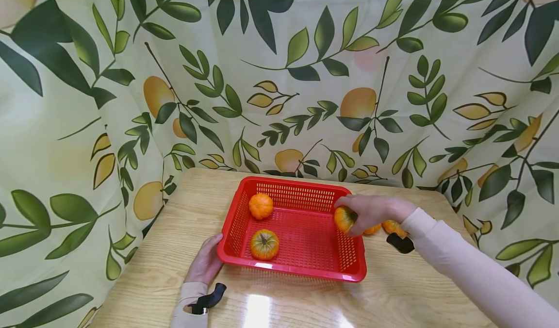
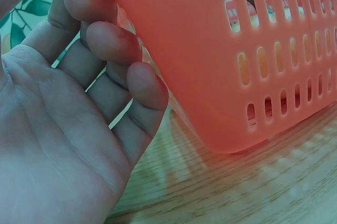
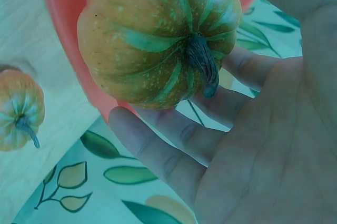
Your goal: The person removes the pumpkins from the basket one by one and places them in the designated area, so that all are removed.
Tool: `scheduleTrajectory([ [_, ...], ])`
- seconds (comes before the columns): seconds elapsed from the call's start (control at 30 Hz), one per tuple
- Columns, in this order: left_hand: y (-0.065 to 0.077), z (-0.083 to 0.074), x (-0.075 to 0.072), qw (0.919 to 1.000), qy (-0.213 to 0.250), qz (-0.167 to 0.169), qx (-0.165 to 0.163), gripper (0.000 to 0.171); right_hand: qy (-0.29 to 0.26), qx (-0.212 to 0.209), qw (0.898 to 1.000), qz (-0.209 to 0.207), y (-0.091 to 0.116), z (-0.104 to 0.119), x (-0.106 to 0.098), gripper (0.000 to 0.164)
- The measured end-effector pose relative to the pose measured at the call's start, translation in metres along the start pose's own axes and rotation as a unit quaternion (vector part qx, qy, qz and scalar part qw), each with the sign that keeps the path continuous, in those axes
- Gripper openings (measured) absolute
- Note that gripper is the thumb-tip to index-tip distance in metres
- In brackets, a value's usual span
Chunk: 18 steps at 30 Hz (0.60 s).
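Two gourds sit in the basket [image 1: 354,262]; right hand [image 1: 371,212] clasps a third [image 1: 343,218] over it, perhaps two left outside; left hand [image 1: 206,262] steadies it, fingers straight.

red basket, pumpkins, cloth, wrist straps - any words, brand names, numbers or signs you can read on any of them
None can be read: the red basket, the small pumpkins inside it, the pumpkin held by the right hand, the leaf-and-fruit printed cloth and the wooden table show no lettering, label or number in any view.

striped orange pumpkin [image 1: 344,218] | held over red basket [image 1: 279,266] right rim
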State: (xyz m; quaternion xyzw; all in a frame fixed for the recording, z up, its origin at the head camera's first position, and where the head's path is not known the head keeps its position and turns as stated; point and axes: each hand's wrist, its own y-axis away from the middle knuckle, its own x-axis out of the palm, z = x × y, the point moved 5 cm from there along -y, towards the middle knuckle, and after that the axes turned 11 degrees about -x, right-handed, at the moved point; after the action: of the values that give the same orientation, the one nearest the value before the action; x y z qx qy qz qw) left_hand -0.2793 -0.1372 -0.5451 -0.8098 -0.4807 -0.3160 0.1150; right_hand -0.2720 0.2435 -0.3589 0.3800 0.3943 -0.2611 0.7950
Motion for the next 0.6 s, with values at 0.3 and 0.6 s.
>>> scheduleTrajectory([
  [0.3,0.001,0.000,0.000,0.9999,-0.001,-0.011,0.000,0.037,-0.024,0.038,0.999,-0.021,0.016,-0.015,-0.007,0.072],
  [0.6,-0.001,-0.001,0.002,0.9998,0.000,0.015,0.012,0.038,-0.035,0.059,0.997,-0.023,0.027,-0.031,-0.006,0.074],
])
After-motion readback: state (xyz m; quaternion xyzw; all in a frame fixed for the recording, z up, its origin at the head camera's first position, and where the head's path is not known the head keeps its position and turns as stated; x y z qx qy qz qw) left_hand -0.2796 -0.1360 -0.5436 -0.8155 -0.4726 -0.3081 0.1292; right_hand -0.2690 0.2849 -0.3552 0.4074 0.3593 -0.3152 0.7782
